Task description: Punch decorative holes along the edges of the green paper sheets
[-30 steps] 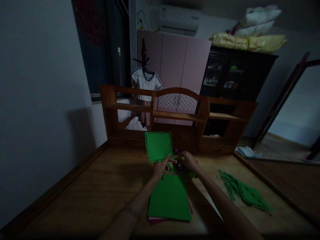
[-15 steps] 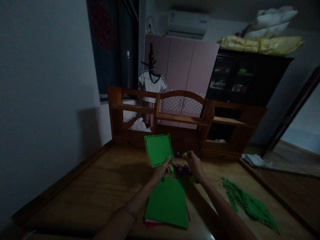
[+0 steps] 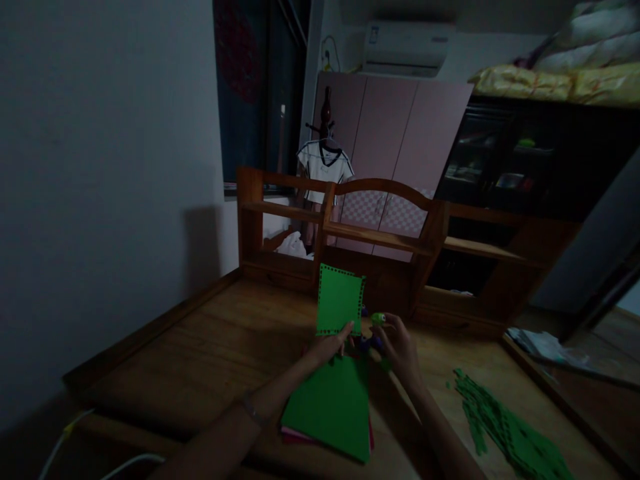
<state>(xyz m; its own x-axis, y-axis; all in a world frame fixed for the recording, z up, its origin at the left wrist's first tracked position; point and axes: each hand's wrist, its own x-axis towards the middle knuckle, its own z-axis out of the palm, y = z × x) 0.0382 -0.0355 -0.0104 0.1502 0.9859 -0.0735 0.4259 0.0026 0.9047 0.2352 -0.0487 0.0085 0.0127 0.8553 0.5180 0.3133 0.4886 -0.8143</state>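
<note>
A green sheet point(image 3: 340, 300) with a row of small holes along its edges is held up by my left hand point(image 3: 334, 345), pinched at its lower right corner. My right hand point(image 3: 397, 343) is just to the right, its fingers closed on a small light-green object point(image 3: 379, 319) with a white, eye-like spot. Between and behind my hands lie several small dark purple objects point(image 3: 370, 343), partly hidden. Below them a stack of green sheets point(image 3: 330, 407) rests on the wooden table, with pink sheets showing beneath.
Cut green strips and a punched sheet point(image 3: 510, 427) lie at the table's right. A wooden shelf unit point(image 3: 380, 237) stands along the far edge. White cables point(image 3: 60, 443) are at the lower left, and plastic bags point(image 3: 547, 347) at the right edge.
The view has turned, shifting the scene rightward. The held sheet is now more upright and turned sideways. My right hand has raised the light-green object clear of the others, nearer the sheet.
</note>
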